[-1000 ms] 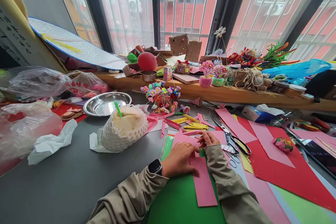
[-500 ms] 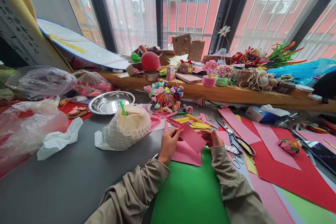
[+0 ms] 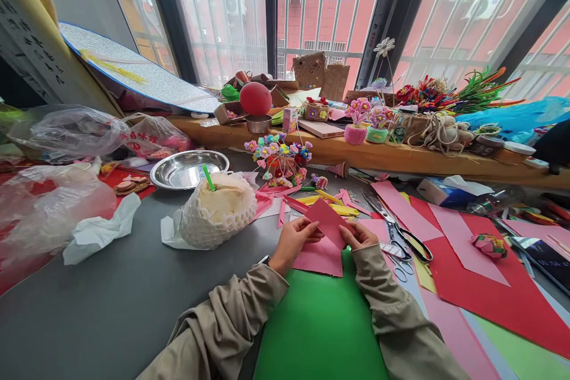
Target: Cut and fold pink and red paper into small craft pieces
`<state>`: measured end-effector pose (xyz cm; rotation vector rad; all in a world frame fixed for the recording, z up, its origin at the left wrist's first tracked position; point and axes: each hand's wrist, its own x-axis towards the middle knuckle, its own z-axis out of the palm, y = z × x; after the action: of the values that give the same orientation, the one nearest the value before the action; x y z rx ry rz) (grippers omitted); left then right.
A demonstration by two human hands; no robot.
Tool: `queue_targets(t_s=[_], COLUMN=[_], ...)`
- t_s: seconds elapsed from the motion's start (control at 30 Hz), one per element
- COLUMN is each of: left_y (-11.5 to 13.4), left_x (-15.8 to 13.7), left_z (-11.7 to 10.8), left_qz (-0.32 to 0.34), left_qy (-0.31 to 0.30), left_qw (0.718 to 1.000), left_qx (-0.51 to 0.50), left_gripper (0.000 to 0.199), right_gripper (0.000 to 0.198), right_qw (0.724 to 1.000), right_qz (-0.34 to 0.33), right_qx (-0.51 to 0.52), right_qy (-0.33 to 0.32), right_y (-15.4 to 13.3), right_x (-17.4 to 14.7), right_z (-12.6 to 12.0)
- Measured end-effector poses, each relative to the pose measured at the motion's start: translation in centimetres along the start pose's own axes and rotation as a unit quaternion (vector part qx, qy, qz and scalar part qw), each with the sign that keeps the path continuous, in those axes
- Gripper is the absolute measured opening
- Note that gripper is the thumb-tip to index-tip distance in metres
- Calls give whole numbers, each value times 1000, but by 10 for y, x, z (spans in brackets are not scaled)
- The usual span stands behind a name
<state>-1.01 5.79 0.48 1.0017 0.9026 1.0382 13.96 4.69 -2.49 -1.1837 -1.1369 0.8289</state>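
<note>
Between my two hands is a small piece of pink paper [image 3: 328,221], raised and tilted with one corner pointing away from me. My left hand [image 3: 294,242] pinches its left edge between thumb and fingers. On the opposite edge, my right hand [image 3: 358,234] grips it near a lower corner. Beneath it a larger pink sheet [image 3: 323,262] lies over the far end of a green mat [image 3: 325,326]. Just right of my right hand lie large black-handled scissors [image 3: 392,225], with a smaller silver pair [image 3: 401,267] beside them.
A coconut in white foam netting [image 3: 218,214] with a green straw stands left of my hands, near a metal plate [image 3: 189,169]. Crocheted flowers [image 3: 280,157] stand behind. Red paper [image 3: 503,303] and a phone [image 3: 543,258] lie right. Crafts line the wooden ledge [image 3: 329,154].
The small pink paper has turned in my hands, its corner now pointing away from me. My right hand has shifted its grip, bringing its fingers onto the near right edge.
</note>
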Motion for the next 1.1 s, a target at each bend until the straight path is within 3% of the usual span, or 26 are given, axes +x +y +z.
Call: queue_targets(t_s=[0.1,0.2,0.37,0.47,0.6,0.9,1.1], left_y=[-2,-3,-4,-4,-5,-7,-5], left_x=[1,2,4,4,4,6,4], left_z=[-1,-2,-3,-3,-2,-2,-1], left_qz=[-9,-13,-20,-19,-12,-7,-24], left_qy=[-8,-6,5,8,12,19,23], left_qw=[1000,1000,999,999,1000,1000,999], left_qx=[-6,-15,-28,-30,-23,-7,1], left_gripper=[26,25,26,27,27,30,34], right_gripper=[27,31,38,44,49,45,45], right_qw=[995,981,911,874,859,870,859], right_qz=[-62,-144,-344,-409,-427,-389,-415], right_qx=[-66,-133,-225,-256,-273,-288,-276], right_qy=[28,12,-38,-54,-74,-97,-115], right_y=[2,3,9,16,23,19,16], right_x=[-2,-4,3,9,12,7,6], right_z=[1,2,-1,-3,-2,-1,2])
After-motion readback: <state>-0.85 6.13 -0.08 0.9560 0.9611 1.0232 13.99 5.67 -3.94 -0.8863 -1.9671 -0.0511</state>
